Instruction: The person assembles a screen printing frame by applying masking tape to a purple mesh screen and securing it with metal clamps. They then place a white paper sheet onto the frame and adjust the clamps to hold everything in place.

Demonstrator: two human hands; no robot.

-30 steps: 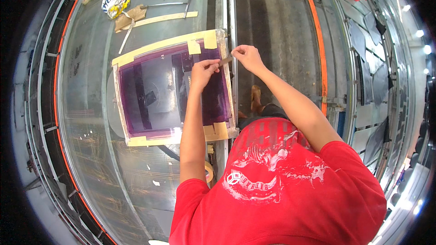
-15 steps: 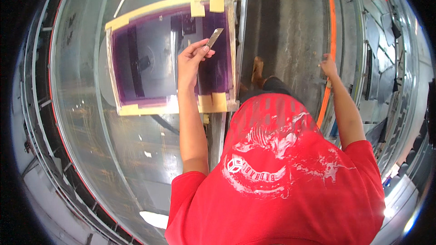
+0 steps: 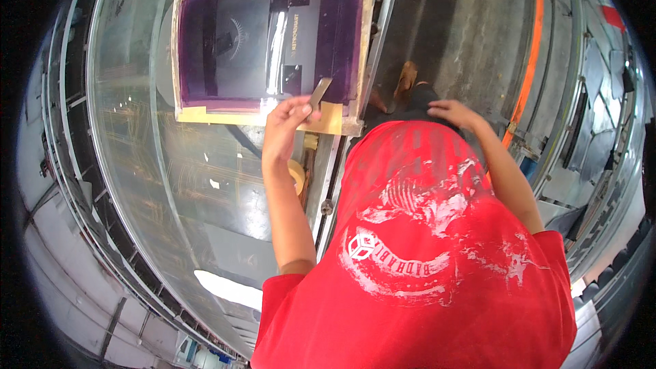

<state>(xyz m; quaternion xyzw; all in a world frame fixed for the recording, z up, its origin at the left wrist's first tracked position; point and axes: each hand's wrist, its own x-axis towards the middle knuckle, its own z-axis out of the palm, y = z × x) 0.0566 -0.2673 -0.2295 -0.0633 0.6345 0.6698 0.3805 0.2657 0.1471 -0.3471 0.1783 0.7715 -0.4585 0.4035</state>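
Note:
My left hand (image 3: pixel 283 126) is closed in a pinch on a flat metal blade (image 3: pixel 319 93) with a slanted tip. The blade points up and away over the near right corner of a screen-printing frame (image 3: pixel 345 34). Purple coating borders the frame's mesh, and yellow masking tape (image 3: pixel 229 117) covers its edges. Whether the blade touches the frame, I cannot tell. My right hand (image 3: pixel 456 113) holds nothing; its fingers reach out against my dark trousers (image 3: pixel 430 99).
The frame lies on a long glass-like table (image 3: pixel 205 219) with metal rails (image 3: pixel 391 0). A tape roll (image 3: pixel 296 176) sits beside my left forearm. To the right, an orange strip (image 3: pixel 531 48) runs along a rail past the floor aisle. A white patch (image 3: pixel 229 288) lies near left.
My left hand has drawn the blade back from over the mesh to the frame's near edge. My right hand has come in from the orange strip to my trousers. The view has shifted.

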